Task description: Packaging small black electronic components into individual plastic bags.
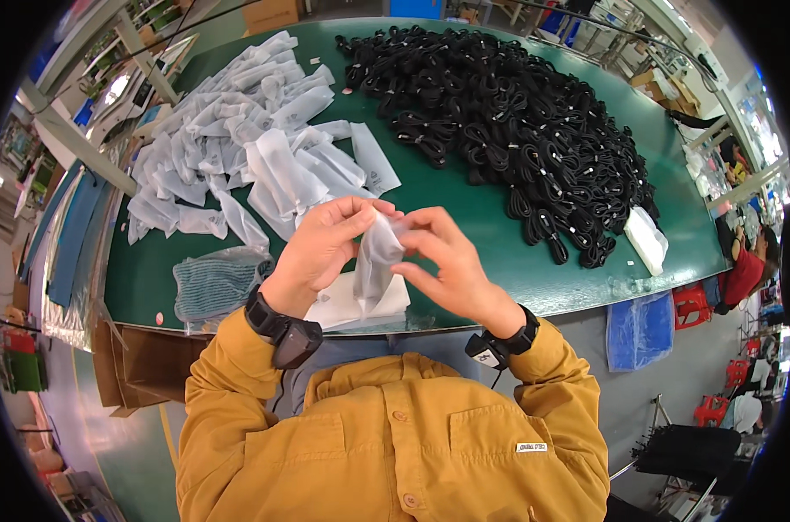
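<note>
Bag (378, 270) hangs between left hand (315, 246) and right hand (456, 264), long axis running toward the near edge of the surface (469, 196). Left fingers, nearer its top, pinch it there; right fingers curl at its right side, whether gripping I cannot tell.

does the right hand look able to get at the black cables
Likely yes: between the right hand and the black cable bundles only green table shows, nothing blocking. It is at the frosted bag that the left hand pinches, though, so may need to leave that first.
</note>
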`<state>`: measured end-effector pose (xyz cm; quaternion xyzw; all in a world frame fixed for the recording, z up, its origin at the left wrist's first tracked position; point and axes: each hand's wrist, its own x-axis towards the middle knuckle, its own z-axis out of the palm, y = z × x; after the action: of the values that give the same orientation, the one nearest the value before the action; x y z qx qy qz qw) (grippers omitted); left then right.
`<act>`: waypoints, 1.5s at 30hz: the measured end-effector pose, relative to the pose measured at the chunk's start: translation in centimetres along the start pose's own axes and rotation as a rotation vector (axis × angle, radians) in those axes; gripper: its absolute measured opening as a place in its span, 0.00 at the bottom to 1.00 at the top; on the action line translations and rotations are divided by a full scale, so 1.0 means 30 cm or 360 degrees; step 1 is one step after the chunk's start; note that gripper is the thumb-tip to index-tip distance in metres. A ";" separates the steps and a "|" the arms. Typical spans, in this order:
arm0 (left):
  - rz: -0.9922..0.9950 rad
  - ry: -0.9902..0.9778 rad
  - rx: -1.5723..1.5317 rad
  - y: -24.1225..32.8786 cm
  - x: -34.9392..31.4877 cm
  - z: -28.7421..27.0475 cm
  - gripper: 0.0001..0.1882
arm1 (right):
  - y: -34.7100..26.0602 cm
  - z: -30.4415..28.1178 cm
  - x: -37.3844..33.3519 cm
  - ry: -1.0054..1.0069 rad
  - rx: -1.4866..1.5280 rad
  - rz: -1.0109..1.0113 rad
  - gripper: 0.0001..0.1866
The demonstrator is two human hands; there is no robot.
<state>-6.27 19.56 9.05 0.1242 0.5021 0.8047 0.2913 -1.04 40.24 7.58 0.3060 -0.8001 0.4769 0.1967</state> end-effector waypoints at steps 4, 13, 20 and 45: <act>0.0109 0.0112 0.0220 0.036 0.025 -0.088 0.16 | -0.014 -0.047 0.033 -0.0023 -0.0067 0.0177 0.18; 0.0636 0.0576 0.1690 -0.034 -0.074 -0.059 0.11 | 0.449 -0.471 -0.147 0.0470 -0.2085 0.0595 0.16; 0.0840 0.0363 0.2191 -0.331 -0.128 0.003 0.09 | 0.391 -0.373 -0.219 0.0479 -0.1770 0.0666 0.13; 0.0699 0.0425 0.1434 -0.342 -0.152 0.011 0.05 | -0.001 -0.045 -0.274 -0.0606 -0.0060 0.0527 0.16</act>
<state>1.06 20.45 0.58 0.2362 0.7937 0.5596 -0.0334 5.04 43.92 3.25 0.2513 -0.8708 0.4213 -0.0327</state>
